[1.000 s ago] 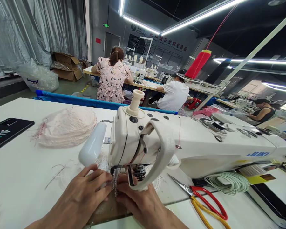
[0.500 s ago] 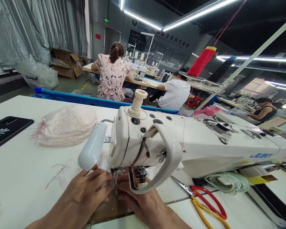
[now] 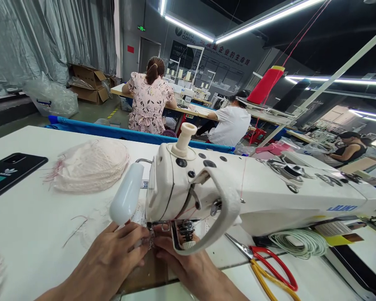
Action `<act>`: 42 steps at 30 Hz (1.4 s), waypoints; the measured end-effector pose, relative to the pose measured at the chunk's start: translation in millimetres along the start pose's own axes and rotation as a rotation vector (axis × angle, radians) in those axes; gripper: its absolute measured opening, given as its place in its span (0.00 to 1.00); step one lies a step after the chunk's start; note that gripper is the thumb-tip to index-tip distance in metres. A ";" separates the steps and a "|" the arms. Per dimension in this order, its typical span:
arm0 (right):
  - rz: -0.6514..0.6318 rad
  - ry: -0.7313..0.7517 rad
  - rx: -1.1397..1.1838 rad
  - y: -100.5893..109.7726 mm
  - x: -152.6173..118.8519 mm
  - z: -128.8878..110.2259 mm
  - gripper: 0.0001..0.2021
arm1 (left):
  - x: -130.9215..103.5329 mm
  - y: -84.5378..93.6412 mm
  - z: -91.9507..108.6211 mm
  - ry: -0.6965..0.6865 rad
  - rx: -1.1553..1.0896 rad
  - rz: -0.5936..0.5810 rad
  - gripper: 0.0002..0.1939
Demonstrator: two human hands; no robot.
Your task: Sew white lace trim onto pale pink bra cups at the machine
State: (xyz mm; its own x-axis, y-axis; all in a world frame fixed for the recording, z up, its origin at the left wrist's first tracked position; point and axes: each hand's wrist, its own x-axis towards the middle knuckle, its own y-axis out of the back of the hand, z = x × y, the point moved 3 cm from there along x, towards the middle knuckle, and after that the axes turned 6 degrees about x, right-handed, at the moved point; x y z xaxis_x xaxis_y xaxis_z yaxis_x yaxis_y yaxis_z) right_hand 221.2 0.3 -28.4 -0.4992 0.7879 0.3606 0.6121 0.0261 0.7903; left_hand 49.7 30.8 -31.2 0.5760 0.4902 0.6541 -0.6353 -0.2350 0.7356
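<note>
A dark phone lies flat, cardboard boxes beyond.

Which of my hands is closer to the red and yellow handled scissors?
Right. Your right hand is to the left of the scissors, apart from them. Your left hand is farther left, with the right hand between it and the scissors.

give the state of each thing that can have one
White JUKI sewing machine: whether running, unclear
Bare left hand: partly curled
Bare right hand: partly hidden
Pale pink lace pieces: piled
Black rectangular phone: face down
Red-and-yellow-handled metal scissors: unheld
Pale green cord: coiled
Brown cardboard box: open
White ceiling tubes: lit
</note>
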 end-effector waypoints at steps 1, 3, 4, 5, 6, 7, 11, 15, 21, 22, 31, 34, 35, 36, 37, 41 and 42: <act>0.000 -0.008 0.004 -0.1 -0.3 0.3 0.09 | -0.5 -0.3 -0.3 -0.003 -0.002 0.001 0.11; 0.007 -0.011 0.000 -1.3 -1.6 1.6 0.09 | -2.0 -1.4 -1.0 -0.010 0.011 -0.003 0.10; 0.010 -0.004 -0.008 -2.2 -2.6 2.5 0.09 | -2.9 -2.0 -1.4 -0.013 0.022 -0.010 0.10; 0.015 0.005 -0.019 -3.2 -3.5 3.4 0.08 | -3.6 -2.3 -1.4 -0.022 0.033 -0.009 0.09; 0.020 0.017 -0.031 -4.0 -4.4 4.1 0.09 | -4.0 -2.2 -1.3 -0.031 0.044 -0.007 0.09; 0.026 0.031 -0.042 -4.6 -5.0 4.6 0.09 | -4.1 -2.0 -1.2 -0.033 0.051 -0.009 0.09; 0.045 0.057 -0.055 -3.7 -4.8 3.6 0.10 | -2.0 0.6 -0.2 -0.007 0.051 -0.012 0.10; 0.038 0.047 -0.035 -1.4 -3.7 1.0 0.10 | -1.2 1.4 1.5 -0.006 0.029 -0.007 0.10; -0.001 0.033 -0.060 -2.3 -4.3 0.9 0.10 | -1.9 1.0 1.9 0.001 0.034 0.022 0.11; 0.000 0.040 -0.061 -2.2 -4.0 0.4 0.10 | -2.0 1.0 1.7 0.002 0.035 0.016 0.11; 0.005 0.023 -0.040 -1.0 -0.3 -3.6 0.10 | -5.9 -4.0 -0.9 0.019 0.006 -0.006 0.10; 0.014 0.021 -0.043 -1.3 -2.0 -3.6 0.10 | -7.1 -6.1 -0.8 0.033 0.012 -0.004 0.10; 0.013 0.019 -0.045 -1.6 -2.6 -3.3 0.10 | -7.3 -6.5 -0.7 0.032 0.015 0.000 0.10; 0.010 0.016 -0.048 -1.9 -3.1 -3.0 0.10 | -7.4 -6.7 -0.6 0.029 0.019 0.003 0.11; 0.005 0.013 -0.051 -2.2 -3.5 -2.6 0.10 | -7.6 -6.8 -0.5 0.025 0.024 0.005 0.11; -0.006 0.007 -0.053 -2.9 -3.0 -1.4 0.09 | -8.4 -6.7 -0.2 0.013 0.044 0.013 0.13; -0.008 0.006 -0.051 -2.9 -2.6 -1.3 0.09 | -8.7 -6.7 0.0 0.010 0.044 0.014 0.13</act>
State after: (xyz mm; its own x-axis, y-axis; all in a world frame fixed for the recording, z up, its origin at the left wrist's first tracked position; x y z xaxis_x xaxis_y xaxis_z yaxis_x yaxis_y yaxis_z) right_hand 220.0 -2.7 -31.0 -0.5072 0.7843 0.3571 0.5762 0.0005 0.8173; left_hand 48.9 28.1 -41.8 0.5619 0.4949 0.6628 -0.6197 -0.2788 0.7336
